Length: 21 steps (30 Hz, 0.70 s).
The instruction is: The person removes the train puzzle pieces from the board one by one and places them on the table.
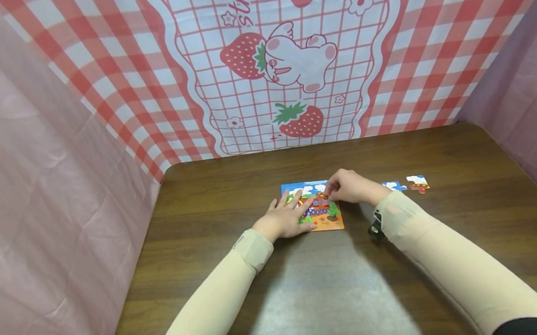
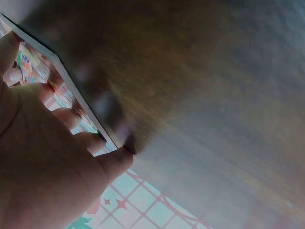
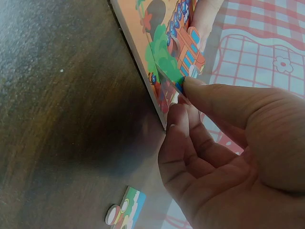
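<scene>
A colourful jigsaw puzzle (image 1: 325,223), with blue sky on top and orange ground below, lies on the wooden table. My left hand (image 1: 283,221) rests over its left part with fingers spread. In the left wrist view, the fingers (image 2: 116,162) reach along the puzzle's edge. At the puzzle's right side, my right hand (image 1: 352,186) pinches a jigsaw piece (image 3: 167,61) between thumb and fingers. The right wrist view shows this green-printed piece tilted, with one edge raised above the picture.
To the right of my right hand lie a blue-and-white jigsaw piece (image 1: 393,185) and another piece (image 1: 417,180) with a red tab. A checked strawberry cloth (image 1: 254,110) hangs behind the table (image 1: 206,214); pink curtains (image 1: 49,206) hang at both sides.
</scene>
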Available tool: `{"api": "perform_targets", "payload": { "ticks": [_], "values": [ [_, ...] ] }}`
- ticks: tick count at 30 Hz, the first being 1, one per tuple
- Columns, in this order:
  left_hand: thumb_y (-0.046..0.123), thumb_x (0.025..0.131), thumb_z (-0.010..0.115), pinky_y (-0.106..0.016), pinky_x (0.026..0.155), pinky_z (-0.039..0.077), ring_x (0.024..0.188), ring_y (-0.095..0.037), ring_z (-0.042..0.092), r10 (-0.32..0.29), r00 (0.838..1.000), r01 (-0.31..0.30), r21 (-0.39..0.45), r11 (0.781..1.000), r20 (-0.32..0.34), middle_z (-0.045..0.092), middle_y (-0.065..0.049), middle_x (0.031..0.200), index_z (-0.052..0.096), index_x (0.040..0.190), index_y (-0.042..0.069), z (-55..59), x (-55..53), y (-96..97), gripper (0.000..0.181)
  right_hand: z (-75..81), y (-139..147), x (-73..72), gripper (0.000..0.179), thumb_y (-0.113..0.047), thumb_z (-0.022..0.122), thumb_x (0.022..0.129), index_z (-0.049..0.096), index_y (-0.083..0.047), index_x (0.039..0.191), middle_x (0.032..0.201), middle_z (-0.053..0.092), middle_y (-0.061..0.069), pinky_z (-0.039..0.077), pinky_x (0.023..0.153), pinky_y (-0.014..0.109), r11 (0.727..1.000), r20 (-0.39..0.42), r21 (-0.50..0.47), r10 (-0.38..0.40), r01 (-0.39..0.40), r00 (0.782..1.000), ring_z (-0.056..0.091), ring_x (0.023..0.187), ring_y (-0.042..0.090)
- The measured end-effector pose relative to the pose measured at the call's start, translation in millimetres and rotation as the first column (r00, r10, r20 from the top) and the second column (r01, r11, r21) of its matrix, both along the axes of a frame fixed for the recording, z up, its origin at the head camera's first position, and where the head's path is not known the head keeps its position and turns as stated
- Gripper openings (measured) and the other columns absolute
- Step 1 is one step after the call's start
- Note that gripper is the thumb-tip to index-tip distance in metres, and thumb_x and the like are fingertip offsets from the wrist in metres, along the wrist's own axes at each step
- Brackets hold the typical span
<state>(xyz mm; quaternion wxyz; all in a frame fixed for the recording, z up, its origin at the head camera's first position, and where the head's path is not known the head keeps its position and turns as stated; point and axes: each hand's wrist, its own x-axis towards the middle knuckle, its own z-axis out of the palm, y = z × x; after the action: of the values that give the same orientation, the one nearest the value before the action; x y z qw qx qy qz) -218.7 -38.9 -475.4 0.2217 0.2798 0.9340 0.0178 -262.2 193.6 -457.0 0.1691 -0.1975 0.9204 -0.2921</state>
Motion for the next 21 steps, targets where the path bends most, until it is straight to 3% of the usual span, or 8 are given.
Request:
{"api": "perform_targets", "payload": {
  "ticks": [11,21],
  "values": [
    [0.070,0.100,0.036,-0.056,0.119,0.007,0.153,-0.033,-0.006,0.007,1.000,-0.007,0.014,1.000,0.009,-0.006,0.001,0.170,0.003,0.164,0.039,-1.7,-1.5,-0.1,0.078,-6.3,5,0.0,0.004,-0.007,0.078,0.090,0.078,-0.007,0.094,0.085,0.072,-0.001,0.054,0.078,0.041,1.000,-0.019,-0.020,0.010,-0.011,1.000,0.066,0.082,0.016],
    [0.071,0.100,0.036,-0.055,0.120,0.008,0.153,-0.032,-0.005,0.016,1.000,-0.016,0.008,1.000,0.009,-0.005,0.002,0.170,0.004,0.164,0.040,-2.1,-1.9,0.7,0.078,-8.0,11,0.6,0.008,-0.006,0.071,0.096,0.077,-0.005,0.101,0.084,0.072,0.002,0.054,0.072,0.037,0.994,0.043,-0.106,0.001,0.003,0.999,0.067,0.077,0.018]
  ]
}}
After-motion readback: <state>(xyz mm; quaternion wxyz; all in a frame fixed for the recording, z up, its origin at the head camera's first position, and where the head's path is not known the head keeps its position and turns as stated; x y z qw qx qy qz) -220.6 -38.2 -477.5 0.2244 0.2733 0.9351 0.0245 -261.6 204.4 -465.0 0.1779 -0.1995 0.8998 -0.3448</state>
